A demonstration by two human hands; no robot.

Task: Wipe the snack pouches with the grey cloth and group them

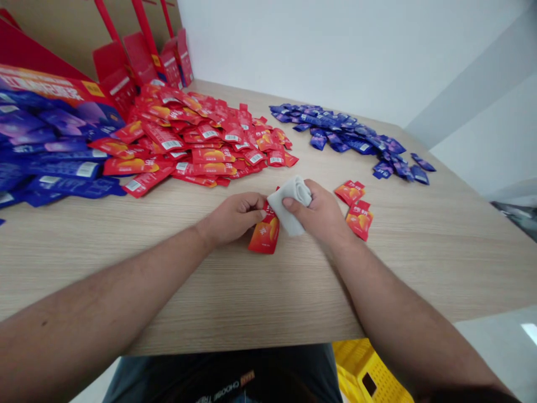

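Note:
My left hand (235, 215) pinches the top edge of a small red sachet (265, 235) that lies on the wooden table (210, 291) in front of me. My right hand (321, 215) is closed on a folded white cloth (289, 206) and presses it against the sachet's upper part. Two more red sachets (356, 210) lie just right of my right hand.
A big heap of red sachets (201, 140) covers the table's left middle. Blue packets (50, 151) pile at the far left, more blue sachets (348, 137) at the back right. Red display cartons (138, 56) stand behind. A yellow crate (369, 375) sits under the table's edge.

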